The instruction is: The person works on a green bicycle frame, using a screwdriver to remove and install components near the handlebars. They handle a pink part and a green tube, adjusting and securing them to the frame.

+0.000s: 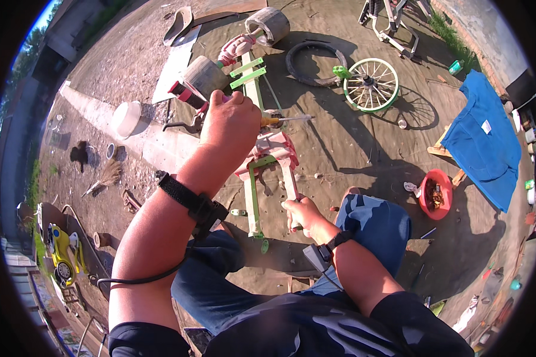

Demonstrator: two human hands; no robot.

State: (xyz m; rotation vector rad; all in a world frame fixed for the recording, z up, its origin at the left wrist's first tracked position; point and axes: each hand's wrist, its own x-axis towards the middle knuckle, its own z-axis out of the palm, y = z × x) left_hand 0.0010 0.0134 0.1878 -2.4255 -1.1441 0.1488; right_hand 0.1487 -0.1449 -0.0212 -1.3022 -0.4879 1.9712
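Observation:
My left hand (229,119) is closed at the upper part of a pink and green metal frame (253,211); what it grips is hidden. A red-and-black part (180,89) shows above-left of it, and a yellow-handled screwdriver-like tool (289,119) points right from beside the fist. My right hand (304,214) grips the lower right pale-pink bar (288,181). Two grey cylinders (202,77) (271,27) sit along the frame's upper end, near green crossbars (247,74).
A spoked wheel (370,83) and black tyre (315,47) lie upper right. A blue garment (482,143) is draped on wood beside a red basin (435,193). A white tub (126,113), yellow toy vehicle (65,256) and metal stand (393,30) are around the edges.

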